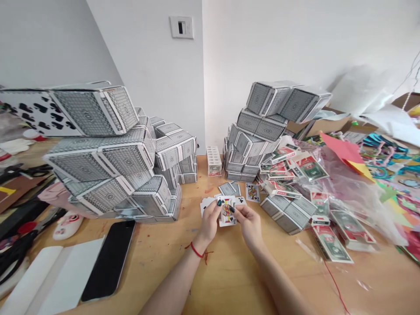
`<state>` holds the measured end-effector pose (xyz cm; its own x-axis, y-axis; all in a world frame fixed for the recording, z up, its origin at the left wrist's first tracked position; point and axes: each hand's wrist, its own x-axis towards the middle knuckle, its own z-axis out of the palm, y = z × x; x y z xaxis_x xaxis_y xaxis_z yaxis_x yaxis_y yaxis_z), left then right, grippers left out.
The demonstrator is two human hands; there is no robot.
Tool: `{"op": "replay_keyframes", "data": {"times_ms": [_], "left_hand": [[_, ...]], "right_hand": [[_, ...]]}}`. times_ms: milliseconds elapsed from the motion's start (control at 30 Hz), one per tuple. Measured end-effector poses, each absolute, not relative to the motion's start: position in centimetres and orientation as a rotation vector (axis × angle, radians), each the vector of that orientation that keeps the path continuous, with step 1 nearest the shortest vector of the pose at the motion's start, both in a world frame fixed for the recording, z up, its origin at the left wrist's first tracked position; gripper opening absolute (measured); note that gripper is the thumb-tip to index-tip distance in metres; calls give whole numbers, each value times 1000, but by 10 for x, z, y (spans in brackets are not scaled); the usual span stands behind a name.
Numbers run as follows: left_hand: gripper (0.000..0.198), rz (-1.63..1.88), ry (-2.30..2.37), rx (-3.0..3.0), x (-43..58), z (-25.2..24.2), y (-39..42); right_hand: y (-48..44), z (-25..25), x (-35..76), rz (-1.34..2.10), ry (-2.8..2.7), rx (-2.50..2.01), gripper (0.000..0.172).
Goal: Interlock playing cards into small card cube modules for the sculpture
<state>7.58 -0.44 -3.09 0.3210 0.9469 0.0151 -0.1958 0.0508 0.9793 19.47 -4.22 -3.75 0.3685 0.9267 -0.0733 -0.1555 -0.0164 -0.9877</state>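
Note:
My left hand (210,221) and my right hand (248,223) meet over the middle of the wooden table (229,271). Together they pinch a face-up playing card (227,211), a court card of clubs, by its two side edges. More loose cards (229,189) lie on the table just beyond my fingers, some face down, and another face-up card (252,192) lies to the right. A red thread is tied round my left wrist.
Large stacks of grey patterned card boxes (111,162) stand at the left and another pile (262,127) at the right. Red-and-green card packs (305,166) and plastic wrap spread at the right. A black phone (110,258), white paper and scissors (19,170) lie at the left.

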Motion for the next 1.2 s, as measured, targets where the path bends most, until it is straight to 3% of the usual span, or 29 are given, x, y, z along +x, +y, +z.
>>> {"op": "replay_keyframes", "data": {"times_ms": [200,367,800,1200], "left_hand": [[20,1068,915,1444,72,-37,-6],[26,1109,881,1424,74,-36,-7],[25,1134,795,1192,76,-37,-4],[12,1101,777,1038,76,-37,-3]], "right_hand": [[-42,-37,200,1100,-671,-1189,35],[-43,-34,196,1152,-714,-1118,23],[-38,-38,194,1116,-749,-1126,18],[-39,-37,192,1210,-729,-1091,21]]}}
